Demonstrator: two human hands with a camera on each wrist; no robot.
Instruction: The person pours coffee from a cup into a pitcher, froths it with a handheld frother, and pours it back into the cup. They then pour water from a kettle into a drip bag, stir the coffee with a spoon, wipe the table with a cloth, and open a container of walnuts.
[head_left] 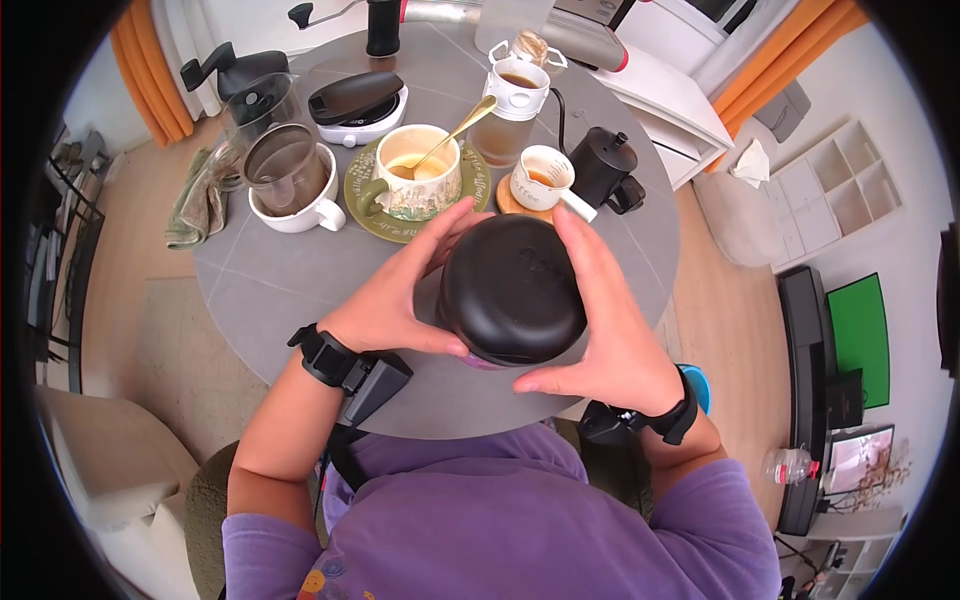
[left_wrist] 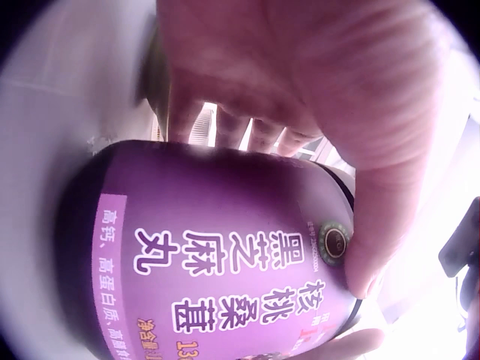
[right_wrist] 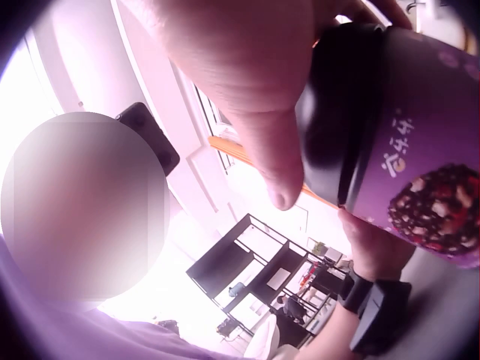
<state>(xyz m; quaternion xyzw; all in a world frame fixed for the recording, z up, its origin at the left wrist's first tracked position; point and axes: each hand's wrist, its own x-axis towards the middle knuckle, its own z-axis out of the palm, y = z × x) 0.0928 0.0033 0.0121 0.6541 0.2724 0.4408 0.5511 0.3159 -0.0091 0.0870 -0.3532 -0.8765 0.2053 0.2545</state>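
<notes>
A large plastic jar with a purple label point(left_wrist: 225, 225) and a wide black lid point(head_left: 515, 285) is held between both hands, close to the table's near side. My left hand point(head_left: 390, 300) grips the jar's side, its thumb near the lid's edge and its fingers along the far side. On the opposite side my right hand point(head_left: 625, 340) holds the lid, thumb at the near edge, fingers reaching round the back. In the right wrist view, the label's picture of dark balls point(right_wrist: 435, 210) shows below the lid. From the head view the lid hides most of the label.
Beyond the jar stand a patterned cup point(head_left: 415, 200) with a gold spoon on a green saucer point(head_left: 357, 190), a small white measuring cup point(head_left: 541, 176) and a black kettle point(head_left: 600, 170). Farther left are a white mug point(head_left: 290, 217), a scale point(head_left: 365, 130) and a cloth point(head_left: 200, 205).
</notes>
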